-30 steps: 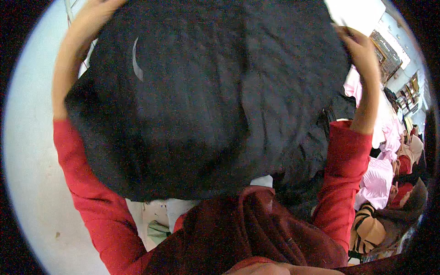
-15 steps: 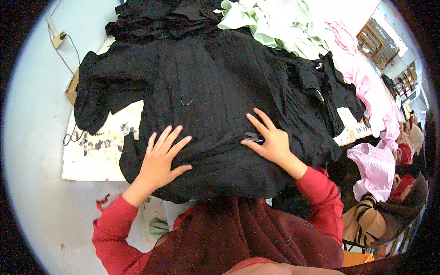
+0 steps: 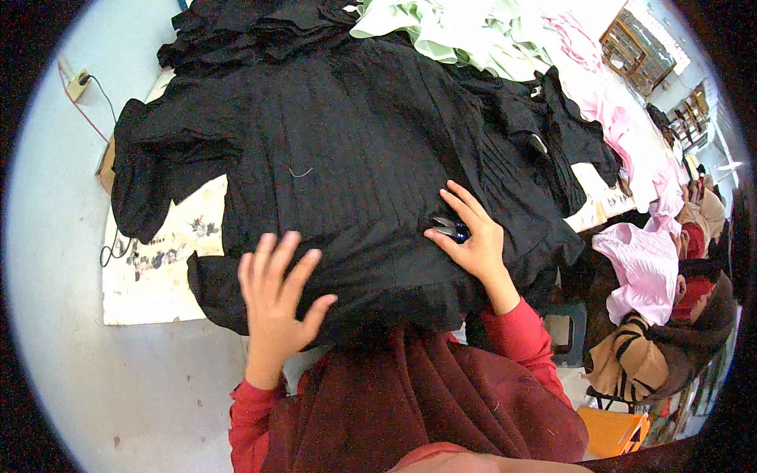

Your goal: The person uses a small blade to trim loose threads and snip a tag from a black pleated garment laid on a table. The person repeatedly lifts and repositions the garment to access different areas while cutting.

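- Left hand (image 3: 277, 303) has its fingers spread apart, holding nothing, over the near edge of the black garment (image 3: 347, 134); whether the palm presses the cloth, I cannot tell.
- Right hand (image 3: 479, 243) has small snips (image 3: 445, 229) tucked in its grasp, blades showing between thumb and forefinger, which stand apart; the lower fingers are hidden.
- Black garment lies spread across the stained, pale tabletop (image 3: 138, 296), its near part in front of the person, creases running through it.
- Curved pale thread (image 3: 300, 173) shows on the cloth, beyond both hands and bare of any finger.
- Step in hand, I judge, is laying the garment flat and smoothing it.
- Next move probably calls for flattening the creased near edge, then checking for thread ends, keeping the blades off the fabric.
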Motion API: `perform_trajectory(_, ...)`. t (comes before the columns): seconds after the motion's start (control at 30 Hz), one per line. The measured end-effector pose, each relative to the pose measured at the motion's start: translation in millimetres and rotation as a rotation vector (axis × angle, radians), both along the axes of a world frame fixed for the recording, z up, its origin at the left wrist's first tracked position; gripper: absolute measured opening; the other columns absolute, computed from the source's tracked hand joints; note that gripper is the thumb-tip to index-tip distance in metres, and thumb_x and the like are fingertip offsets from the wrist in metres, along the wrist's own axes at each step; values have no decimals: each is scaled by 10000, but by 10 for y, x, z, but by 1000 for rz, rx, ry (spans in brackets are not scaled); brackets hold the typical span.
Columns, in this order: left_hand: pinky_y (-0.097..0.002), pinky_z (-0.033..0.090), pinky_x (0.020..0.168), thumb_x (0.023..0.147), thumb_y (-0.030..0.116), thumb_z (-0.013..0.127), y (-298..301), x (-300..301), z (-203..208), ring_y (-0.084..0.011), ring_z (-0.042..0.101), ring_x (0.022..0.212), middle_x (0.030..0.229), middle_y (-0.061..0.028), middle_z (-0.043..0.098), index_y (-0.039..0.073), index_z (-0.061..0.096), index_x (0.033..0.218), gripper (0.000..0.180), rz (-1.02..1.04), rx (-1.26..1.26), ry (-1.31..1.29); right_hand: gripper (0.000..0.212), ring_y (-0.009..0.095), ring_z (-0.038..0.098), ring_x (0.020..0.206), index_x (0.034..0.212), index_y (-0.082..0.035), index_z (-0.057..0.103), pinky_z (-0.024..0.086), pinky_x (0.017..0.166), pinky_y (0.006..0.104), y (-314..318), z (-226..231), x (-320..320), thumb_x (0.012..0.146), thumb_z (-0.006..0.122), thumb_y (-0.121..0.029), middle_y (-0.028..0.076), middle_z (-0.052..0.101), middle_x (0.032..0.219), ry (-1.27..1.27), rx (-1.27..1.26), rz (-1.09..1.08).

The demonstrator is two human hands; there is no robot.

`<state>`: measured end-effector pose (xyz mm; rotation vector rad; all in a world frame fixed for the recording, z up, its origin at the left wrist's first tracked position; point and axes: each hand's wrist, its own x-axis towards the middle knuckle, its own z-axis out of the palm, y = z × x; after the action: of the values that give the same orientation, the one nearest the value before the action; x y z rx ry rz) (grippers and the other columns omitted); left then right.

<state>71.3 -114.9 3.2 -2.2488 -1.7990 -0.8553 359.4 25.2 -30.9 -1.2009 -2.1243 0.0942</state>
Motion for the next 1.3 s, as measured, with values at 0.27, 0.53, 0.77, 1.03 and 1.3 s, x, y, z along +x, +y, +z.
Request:
perform_trajectory(0.27, -436, 349, 1045, 842, 337, 652, 276, 615, -235, -290, 452, 1269, 1380, -105, 494, 39, 549, 1276, 536, -213, -126, -51, 563, 248, 664, 1014, 1191, -143, 641, 553, 787, 335, -13, 29, -38, 708, 786, -392, 45, 587, 1307, 31, -41, 20)
perform_trajectory(0.53, -436, 378, 1017, 822, 351, 685, 278, 612, -459, -293, 449, 1292, 1415, -92, 480, 94, 585, 1254, 513, -212, -87, -58, 468, 254, 622, 1097, 1157, -76, 651, 494, 903, 324, 81, 343, 16, 741, 782, -246, 113, 635, 1175, 285, -360, 121)
perform_trajectory(0.77, -432, 387, 1008, 813, 351, 690, 300, 632, -483, -290, 454, 1289, 1416, -88, 481, 110, 592, 1249, 508, -211, -108, -63, 319, 254, 673, 719, 1028, -113, 714, 518, 634, 321, 55, 577, -97, 777, 737, -308, 73, 681, 815, -39, -303, 123)
perform_trajectory(1.03, -428, 389, 1006, 802, 337, 696, 300, 640, -496, -288, 452, 1291, 1420, -79, 478, 117, 587, 1256, 516, -202, -115, -73, 243, 257, 688, 690, 937, -116, 703, 533, 600, 351, -8, 501, -248, 794, 718, -312, 78, 708, 829, -66, -191, 179)
perform_trajectory(1.3, -428, 391, 1003, 803, 325, 696, 306, 650, -504, -286, 454, 1289, 1416, -81, 482, 120, 585, 1258, 512, -204, -113, -93, 194, 251, 683, 665, 878, -104, 712, 515, 577, 327, 86, 587, -305, 791, 730, -276, 73, 711, 812, -220, -143, 202)
